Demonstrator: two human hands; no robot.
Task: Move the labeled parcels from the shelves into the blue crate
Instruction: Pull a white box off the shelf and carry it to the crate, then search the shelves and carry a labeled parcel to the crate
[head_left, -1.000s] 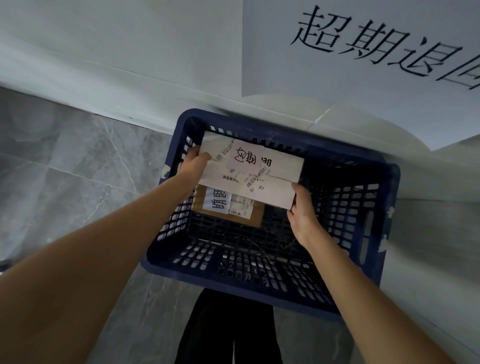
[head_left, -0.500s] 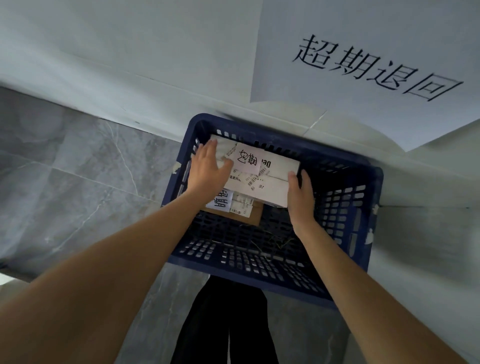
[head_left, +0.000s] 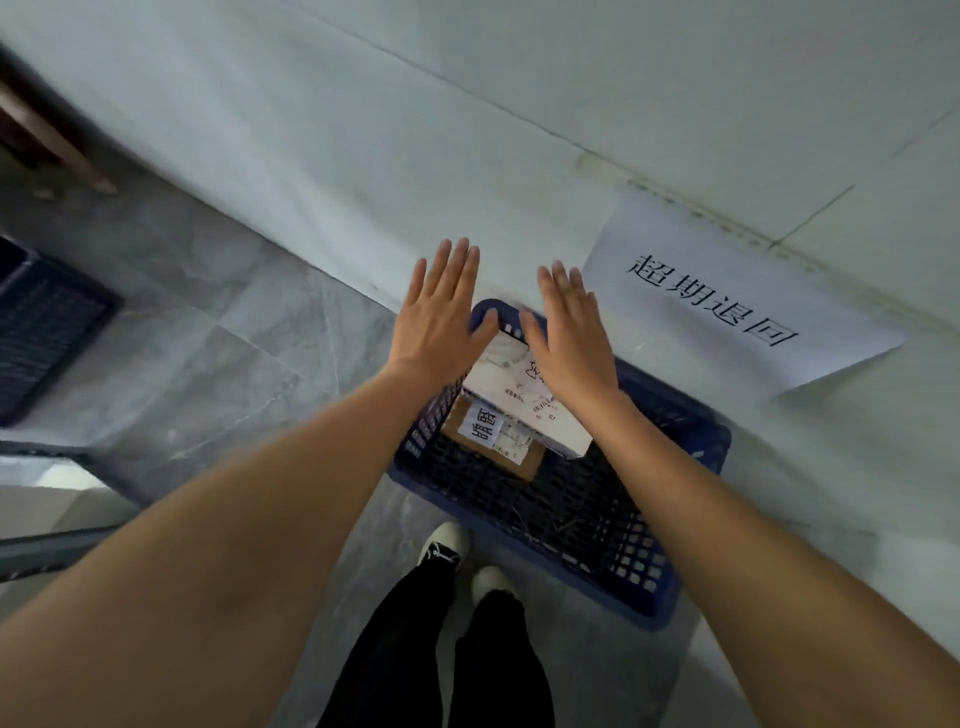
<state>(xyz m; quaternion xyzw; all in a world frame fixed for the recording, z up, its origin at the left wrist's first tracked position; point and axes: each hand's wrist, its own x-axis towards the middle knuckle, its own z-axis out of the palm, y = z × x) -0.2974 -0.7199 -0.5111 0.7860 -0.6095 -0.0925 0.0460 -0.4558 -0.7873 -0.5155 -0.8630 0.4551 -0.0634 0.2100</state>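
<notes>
Parcel depot: blue crate w/ labeled parcels, wall sign.

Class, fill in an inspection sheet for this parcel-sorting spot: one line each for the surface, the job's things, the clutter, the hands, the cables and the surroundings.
Surface: grey marbled floor tiles.
Job's things: blue crate on the floor by the wall; inside it a white parcel lying partly over a brown parcel, both labelled.
Clutter: thin scraps on the crate bottom, too small to identify.
Hands: left hand and right hand flat, fingers straight, holding nothing, above the crate.
Cables: nothing seen.
Surroundings: white wall with a paper sign bearing printed characters; another dark crate at left; the person's white shoes.
</notes>
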